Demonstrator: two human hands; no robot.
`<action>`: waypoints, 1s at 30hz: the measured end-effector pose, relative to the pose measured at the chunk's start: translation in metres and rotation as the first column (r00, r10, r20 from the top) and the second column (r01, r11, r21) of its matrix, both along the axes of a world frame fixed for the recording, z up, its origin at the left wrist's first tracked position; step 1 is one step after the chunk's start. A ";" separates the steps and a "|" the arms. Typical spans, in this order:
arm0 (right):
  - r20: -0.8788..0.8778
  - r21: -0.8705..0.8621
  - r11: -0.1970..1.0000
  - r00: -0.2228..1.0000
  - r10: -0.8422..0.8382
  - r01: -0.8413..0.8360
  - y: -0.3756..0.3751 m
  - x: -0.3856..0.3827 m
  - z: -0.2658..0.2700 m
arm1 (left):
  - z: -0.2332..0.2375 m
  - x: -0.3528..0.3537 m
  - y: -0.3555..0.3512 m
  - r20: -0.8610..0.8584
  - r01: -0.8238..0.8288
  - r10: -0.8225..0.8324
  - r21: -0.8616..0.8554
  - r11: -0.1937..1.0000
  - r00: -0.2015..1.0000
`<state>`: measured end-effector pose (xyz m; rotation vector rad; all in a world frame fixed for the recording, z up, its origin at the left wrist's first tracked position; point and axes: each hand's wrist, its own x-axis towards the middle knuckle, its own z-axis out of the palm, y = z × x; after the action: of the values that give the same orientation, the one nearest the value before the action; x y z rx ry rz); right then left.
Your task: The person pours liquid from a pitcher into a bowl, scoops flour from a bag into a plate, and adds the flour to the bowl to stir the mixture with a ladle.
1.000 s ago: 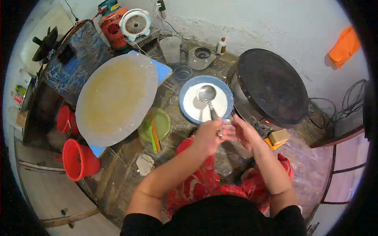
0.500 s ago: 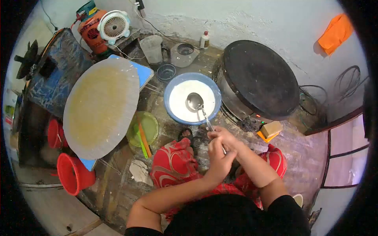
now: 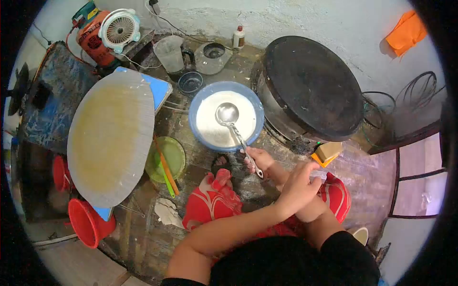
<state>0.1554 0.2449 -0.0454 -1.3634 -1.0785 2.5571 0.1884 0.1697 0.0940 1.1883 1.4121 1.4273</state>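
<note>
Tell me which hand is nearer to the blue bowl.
Right. The right hand grips the ladle by its handle, close to the near edge of the blue bowl. The left hand is farther back and rightward, over the right forearm.

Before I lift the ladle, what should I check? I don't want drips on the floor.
1. Ladle in a firm grip: ok, the right hand holds its handle.
2. Ladle's head within the blue bowl's rim: ok.
3. Bowl upright: ok.
4. Left hand out of the way: not ok, it crosses over the right forearm.
5. Griddle hot: cannot tell; a green light shows below it.
</note>
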 end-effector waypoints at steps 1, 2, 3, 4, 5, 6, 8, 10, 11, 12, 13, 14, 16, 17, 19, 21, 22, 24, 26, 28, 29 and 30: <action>-0.028 -0.061 0.998 1.000 0.002 -0.004 0.002 -0.002 -0.007 | -0.001 0.000 -0.001 0.069 0.031 -0.027 -0.061 0.998 0.997; -0.049 -0.012 0.999 0.998 0.038 -0.038 0.001 -0.002 -0.017 | -0.003 -0.001 -0.001 0.047 0.048 -0.049 0.014 0.999 0.998; -0.048 -0.018 0.999 0.998 0.032 -0.033 0.000 -0.004 -0.023 | 0.000 -0.003 0.000 0.049 0.053 -0.054 0.009 0.999 0.997; -0.044 0.002 0.999 0.998 0.040 -0.039 -0.003 -0.006 -0.030 | 0.004 -0.003 0.000 0.029 0.071 -0.073 0.061 0.996 0.997; -0.040 0.024 0.998 0.998 0.050 -0.049 -0.004 -0.009 -0.036 | 0.010 -0.004 0.000 0.009 0.086 -0.087 0.114 0.990 0.996; 0.053 0.033 0.998 0.997 0.049 -0.051 -0.005 -0.015 -0.027 | 0.016 -0.005 -0.001 0.108 0.098 -0.105 0.068 0.993 0.989; 0.023 0.038 0.998 0.999 0.046 -0.047 -0.006 -0.016 -0.048 | 0.017 -0.007 0.000 0.075 0.094 -0.100 0.071 0.993 0.992; -0.011 0.041 0.998 0.999 0.043 -0.042 -0.008 -0.018 -0.066 | 0.011 -0.008 0.002 -0.045 0.076 -0.070 0.147 0.986 0.997; 0.008 0.089 0.992 0.996 0.090 -0.091 -0.008 -0.018 -0.074 | 0.009 -0.008 0.002 -0.049 0.079 -0.072 0.140 0.987 0.996; 0.030 0.137 0.981 0.990 0.135 -0.138 -0.010 -0.019 -0.074 | 0.009 -0.008 0.002 -0.038 0.109 -0.105 0.110 0.988 0.994; 0.028 0.134 0.982 0.991 0.133 -0.135 -0.012 -0.017 -0.073 | 0.010 -0.007 0.001 -0.025 0.138 -0.137 0.083 0.987 0.990; 0.059 0.184 0.961 0.978 0.200 -0.207 -0.015 -0.015 -0.072 | 0.011 -0.008 0.002 -0.026 0.141 -0.140 0.081 0.987 0.990; 0.097 0.270 0.911 0.951 0.295 -0.310 -0.020 -0.011 -0.087 | 0.016 -0.010 0.002 0.090 0.230 -0.226 -0.026 0.973 0.970; 0.095 0.270 0.913 0.952 0.291 -0.307 -0.018 -0.006 -0.093 | 0.016 -0.011 0.002 0.088 0.233 -0.230 -0.028 0.972 0.969; 0.532 0.603 0.390 0.715 0.453 -0.696 -0.018 0.001 -0.060 | 0.018 -0.014 0.000 0.124 0.235 -0.237 0.031 0.972 0.964; 0.674 0.587 0.104 0.555 0.487 -0.803 -0.021 0.010 0.004 | 0.030 -0.025 0.001 0.236 0.222 -0.212 -0.020 0.975 0.948; 0.737 0.572 -0.052 0.485 0.472 -0.819 -0.024 0.019 0.018 | 0.039 -0.035 0.003 0.349 0.208 -0.170 -0.075 0.975 0.921; 0.724 0.662 -0.227 0.531 0.440 -0.715 -0.033 0.058 0.026 | 0.081 -0.080 0.006 0.547 0.236 -0.127 -0.134 0.963 0.828; 0.753 0.651 -0.420 0.467 0.465 -0.632 -0.035 0.076 0.089 | 0.097 -0.116 0.015 0.578 0.043 0.066 -0.172 0.984 0.813; 0.784 0.593 -0.436 0.364 0.502 -0.676 -0.027 0.085 0.135 | 0.068 -0.148 0.038 0.191 -0.230 0.245 -0.102 0.968 0.950; 0.757 0.588 -0.353 0.343 0.556 -0.727 -0.027 0.092 0.132 | 0.050 -0.163 0.049 -0.002 -0.310 0.313 -0.141 0.940 0.950; 0.721 0.575 -0.267 0.325 0.612 -0.773 -0.028 0.098 0.129 | 0.012 -0.179 0.061 -0.205 -0.352 0.338 -0.032 0.936 0.918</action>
<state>0.2533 0.2174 0.0832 -0.4157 -3.4485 1.0785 0.0095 0.2304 0.1058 1.0971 1.8687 1.5122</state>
